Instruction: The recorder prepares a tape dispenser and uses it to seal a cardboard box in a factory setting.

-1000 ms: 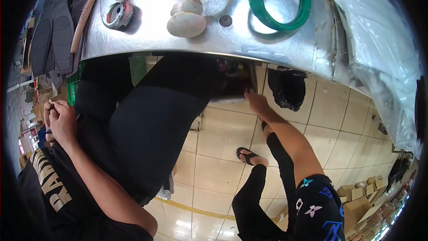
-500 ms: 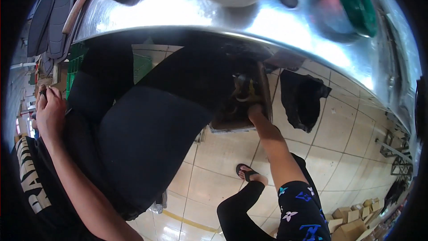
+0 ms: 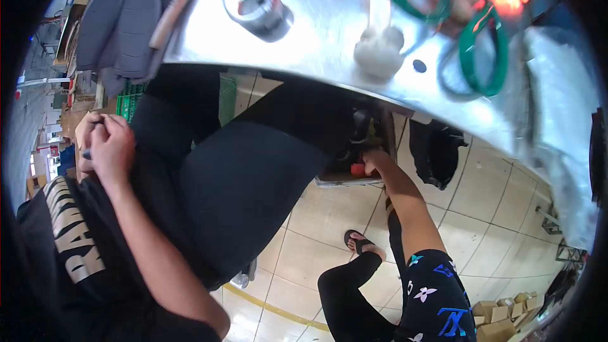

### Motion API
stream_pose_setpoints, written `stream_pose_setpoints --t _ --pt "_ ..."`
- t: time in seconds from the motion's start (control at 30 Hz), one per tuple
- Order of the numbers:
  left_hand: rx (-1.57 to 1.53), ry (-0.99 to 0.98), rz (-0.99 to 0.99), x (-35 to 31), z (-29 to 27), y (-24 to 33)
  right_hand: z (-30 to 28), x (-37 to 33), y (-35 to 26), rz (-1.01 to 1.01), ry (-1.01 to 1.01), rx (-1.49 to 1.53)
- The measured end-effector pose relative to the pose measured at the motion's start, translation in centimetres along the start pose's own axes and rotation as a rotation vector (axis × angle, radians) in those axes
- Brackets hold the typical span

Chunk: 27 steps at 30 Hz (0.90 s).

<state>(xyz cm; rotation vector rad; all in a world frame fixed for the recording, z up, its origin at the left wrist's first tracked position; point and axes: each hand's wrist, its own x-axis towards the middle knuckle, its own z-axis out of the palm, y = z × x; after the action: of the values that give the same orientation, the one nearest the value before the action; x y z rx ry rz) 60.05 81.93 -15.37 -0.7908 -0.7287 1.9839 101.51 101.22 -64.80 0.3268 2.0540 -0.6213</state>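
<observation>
My right hand [image 3: 375,160], on a bare forearm from a dark sleeve with coloured flower shapes, reaches into a dark tray [image 3: 391,130] under the table. Its fingers are closed, partly hidden, on a small red-orange piece [image 3: 358,170]. Dark and yellowish things lie deeper in the tray, too shadowed to name. My left hand does not show. At the left a seated person in black rests both hands [image 3: 109,142] together round a small dark object.
A shiny metal table [image 3: 316,44] carries a round metal piece [image 3: 269,16], a pale lumpy item [image 3: 379,54] and green rings [image 3: 484,50]. Grey sole-shaped pieces [image 3: 130,19] hang at the left. A black bag-like thing [image 3: 437,152] and cardboard boxes [image 3: 500,316] are on the tiled floor.
My right hand has drawn back slightly toward the tray's near edge, and the red-orange piece shows beside it. The view has shifted, revealing more of the tabletop.
</observation>
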Motion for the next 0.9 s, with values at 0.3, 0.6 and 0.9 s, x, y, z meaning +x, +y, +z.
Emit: stream_pose_setpoints --t 0.3,0.6,0.9 --pt "0.927 0.480 0.100 -29.5 -17.4 -5.9 -7.4 -29.8 -2.3 -0.380 0.222 1.112" --pt "1.831 0.871 0.396 -63.9 -41.8 -7.5 -2.9 -48.7 -11.6 -0.514 -0.070 2.189" --pt "2.311 1.017 1.004 -75.1 -45.1 -5.1 -1.8 -55.7 -34.4 -0.565 -0.426 1.860"
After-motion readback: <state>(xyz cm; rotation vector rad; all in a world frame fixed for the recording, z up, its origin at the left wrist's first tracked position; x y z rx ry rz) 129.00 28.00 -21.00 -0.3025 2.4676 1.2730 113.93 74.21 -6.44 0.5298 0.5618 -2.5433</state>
